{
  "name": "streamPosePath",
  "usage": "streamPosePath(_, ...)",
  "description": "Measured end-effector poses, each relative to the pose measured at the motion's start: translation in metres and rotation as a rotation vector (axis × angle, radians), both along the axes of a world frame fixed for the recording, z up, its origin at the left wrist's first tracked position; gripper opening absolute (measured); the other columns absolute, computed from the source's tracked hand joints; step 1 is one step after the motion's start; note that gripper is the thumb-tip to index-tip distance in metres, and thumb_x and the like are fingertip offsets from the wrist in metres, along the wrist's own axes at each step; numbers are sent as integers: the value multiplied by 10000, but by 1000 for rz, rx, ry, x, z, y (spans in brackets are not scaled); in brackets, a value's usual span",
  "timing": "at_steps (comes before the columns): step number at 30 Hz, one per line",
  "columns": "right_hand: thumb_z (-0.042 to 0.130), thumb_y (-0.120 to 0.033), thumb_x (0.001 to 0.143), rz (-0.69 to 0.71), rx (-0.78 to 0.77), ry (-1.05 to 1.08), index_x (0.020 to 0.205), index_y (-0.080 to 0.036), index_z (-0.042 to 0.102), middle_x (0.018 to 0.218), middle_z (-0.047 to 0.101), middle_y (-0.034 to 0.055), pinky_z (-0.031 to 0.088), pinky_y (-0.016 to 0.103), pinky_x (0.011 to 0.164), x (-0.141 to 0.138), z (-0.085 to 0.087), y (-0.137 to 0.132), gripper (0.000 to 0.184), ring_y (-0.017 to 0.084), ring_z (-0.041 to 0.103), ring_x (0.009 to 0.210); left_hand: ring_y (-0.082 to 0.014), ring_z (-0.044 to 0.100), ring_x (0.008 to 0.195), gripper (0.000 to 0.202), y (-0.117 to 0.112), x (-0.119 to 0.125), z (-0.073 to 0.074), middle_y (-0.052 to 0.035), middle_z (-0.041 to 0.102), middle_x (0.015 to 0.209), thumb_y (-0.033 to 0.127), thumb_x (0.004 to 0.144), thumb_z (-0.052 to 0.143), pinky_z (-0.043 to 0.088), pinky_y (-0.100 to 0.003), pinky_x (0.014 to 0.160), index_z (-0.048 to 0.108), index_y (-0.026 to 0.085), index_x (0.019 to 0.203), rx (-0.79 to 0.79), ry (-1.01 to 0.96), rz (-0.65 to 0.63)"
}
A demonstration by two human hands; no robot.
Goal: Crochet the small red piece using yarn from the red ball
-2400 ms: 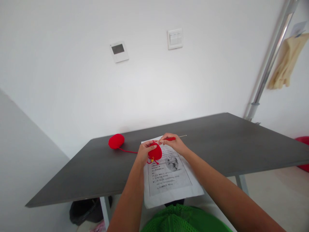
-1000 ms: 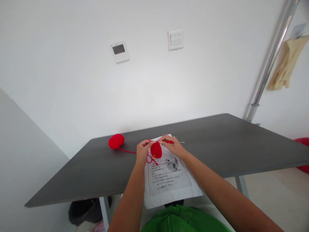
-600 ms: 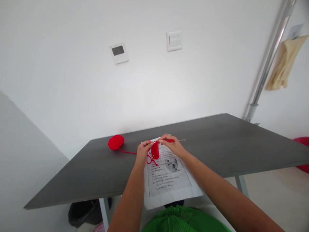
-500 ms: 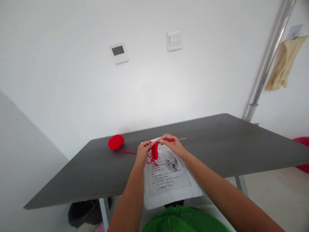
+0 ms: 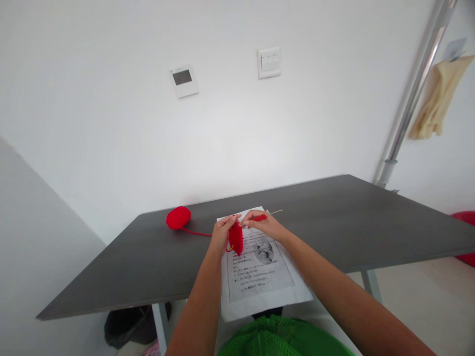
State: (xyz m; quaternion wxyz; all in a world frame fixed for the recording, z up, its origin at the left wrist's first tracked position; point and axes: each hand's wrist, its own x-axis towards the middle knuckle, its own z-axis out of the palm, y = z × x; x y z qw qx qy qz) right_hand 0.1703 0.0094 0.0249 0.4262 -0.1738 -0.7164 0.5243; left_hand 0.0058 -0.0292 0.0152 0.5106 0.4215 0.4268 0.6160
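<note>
My left hand (image 5: 223, 232) pinches the upper edge of a small red crochet piece (image 5: 236, 239), which hangs down over the paper. A small yellow marker or loop (image 5: 231, 248) shows at its lower left. In my right hand (image 5: 265, 225) is a crochet hook (image 5: 261, 217) with a red grip; its far metal end points up and right, its near tip touches or almost touches the top of the piece. Red yarn (image 5: 196, 233) runs from my left hand to a red yarn ball (image 5: 178, 218) on the table's left.
A printed sheet (image 5: 260, 291) lies under my hands and overhangs the front edge of the dark table (image 5: 319, 212). A black bin (image 5: 128, 326) stands below on the left. Cream gloves (image 5: 434, 104) hang by a metal pole (image 5: 411, 99) on the right.
The crochet piece has turned, showing a broader face and hanging slightly lower. My right hand has shifted down a little, and the hook tilts more steeply.
</note>
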Motion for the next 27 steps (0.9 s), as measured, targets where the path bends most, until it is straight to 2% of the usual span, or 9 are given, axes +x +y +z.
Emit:
streamPosePath(8, 612, -349, 777, -67, 133, -15, 791, -176, 671, 798, 650, 30, 448, 289, 733, 4, 0, 3, 183, 165, 584, 781, -112, 568, 615, 598, -3, -2, 0, -21, 651, 736, 272, 554, 758, 415, -223, 587, 605, 171, 1123, 5, 37, -77)
streamPosePath(13, 611, -352, 776, -95, 164, -14, 783, -186, 676, 800, 661, 36, 448, 302, 748, 3, -1, 3, 179, 173, 591, 784, -100, 536, 540, 675, -6, -2, 4, 10, 606, 660, 247, 543, 761, 404, -221, 528, 558, 171, 1182, -15, 59, -71)
streamPosePath(18, 622, -321, 770, -125, 191, 11, 815, -194, 689, 825, 670, 41, 452, 314, 775, 2, -3, 4, 150, 181, 605, 812, -101, 548, 542, 739, -9, -1, 9, 11, 615, 685, 245, 548, 756, 428, -229, 536, 502, 181, 1240, -22, 51, -92)
streamPosePath(27, 649, -316, 746, -159, 118, 64, 802, -190, 702, 779, 668, 37, 478, 297, 712, 5, 0, 3, 148, 165, 606, 738, -85, 527, 504, 741, -9, -4, 10, 9, 612, 669, 250, 562, 752, 403, -204, 492, 484, 166, 1247, -5, 23, -85)
